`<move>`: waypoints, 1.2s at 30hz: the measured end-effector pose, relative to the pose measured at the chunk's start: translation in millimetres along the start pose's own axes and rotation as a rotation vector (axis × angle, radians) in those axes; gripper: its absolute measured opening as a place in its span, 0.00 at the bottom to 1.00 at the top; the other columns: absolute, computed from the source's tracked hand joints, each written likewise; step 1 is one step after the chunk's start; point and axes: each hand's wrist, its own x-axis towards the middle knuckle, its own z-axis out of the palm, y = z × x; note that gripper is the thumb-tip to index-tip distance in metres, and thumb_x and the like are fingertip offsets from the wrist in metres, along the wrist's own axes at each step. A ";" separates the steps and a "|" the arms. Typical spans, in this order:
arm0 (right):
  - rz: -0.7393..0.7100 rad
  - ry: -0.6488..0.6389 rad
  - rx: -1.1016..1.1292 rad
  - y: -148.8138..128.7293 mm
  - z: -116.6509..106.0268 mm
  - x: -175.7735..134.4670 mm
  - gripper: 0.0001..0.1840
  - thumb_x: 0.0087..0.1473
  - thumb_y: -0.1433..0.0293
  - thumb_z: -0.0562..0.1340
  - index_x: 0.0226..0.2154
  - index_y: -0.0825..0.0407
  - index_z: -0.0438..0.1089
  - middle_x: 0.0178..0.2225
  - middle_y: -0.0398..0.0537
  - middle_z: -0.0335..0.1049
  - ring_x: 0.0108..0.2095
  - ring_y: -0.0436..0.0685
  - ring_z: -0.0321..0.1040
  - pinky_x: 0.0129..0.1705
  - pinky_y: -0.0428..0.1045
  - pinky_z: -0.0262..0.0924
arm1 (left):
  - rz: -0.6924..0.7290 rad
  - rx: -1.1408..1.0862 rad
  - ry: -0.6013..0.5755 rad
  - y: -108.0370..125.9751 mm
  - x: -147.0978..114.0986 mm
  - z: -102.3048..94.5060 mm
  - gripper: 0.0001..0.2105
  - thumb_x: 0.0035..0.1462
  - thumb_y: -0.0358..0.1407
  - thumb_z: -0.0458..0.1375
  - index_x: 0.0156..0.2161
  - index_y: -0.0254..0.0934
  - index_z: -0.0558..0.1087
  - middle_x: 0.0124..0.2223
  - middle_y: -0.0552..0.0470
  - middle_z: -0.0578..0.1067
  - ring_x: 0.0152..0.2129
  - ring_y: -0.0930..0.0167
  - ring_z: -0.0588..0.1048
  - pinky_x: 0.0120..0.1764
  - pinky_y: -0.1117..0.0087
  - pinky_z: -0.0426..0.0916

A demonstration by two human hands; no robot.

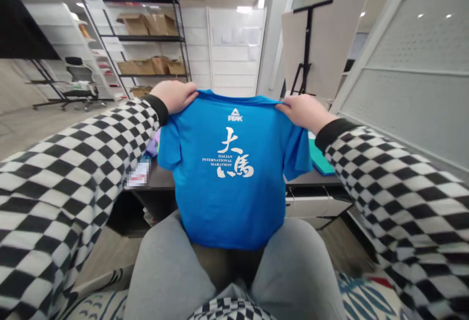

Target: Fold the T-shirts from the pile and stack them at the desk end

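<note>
A blue T-shirt with white lettering hangs spread out in front of me, its printed side towards me. My left hand pinches it at the left shoulder, and my right hand pinches the right shoulder. Between the two hands the neckline runs nearly level. Both short sleeves droop at the sides, and the hem hangs down at my knees. The shirt hides the middle of the dark table behind it.
On the table's right lies a green folded item; purple cloth and a blurred-out item are at its left. Beyond stand a shelf rack with cardboard boxes, an office chair and a white board.
</note>
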 end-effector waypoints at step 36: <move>0.058 -0.361 0.104 -59.9 260.1 61.5 0.26 0.76 0.62 0.49 0.59 0.56 0.75 0.63 0.72 0.76 0.65 0.75 0.70 0.69 0.68 0.59 | -0.118 -0.311 -0.361 134.3 58.8 276.4 0.24 0.72 0.46 0.52 0.63 0.35 0.77 0.64 0.32 0.79 0.63 0.48 0.76 0.65 0.49 0.68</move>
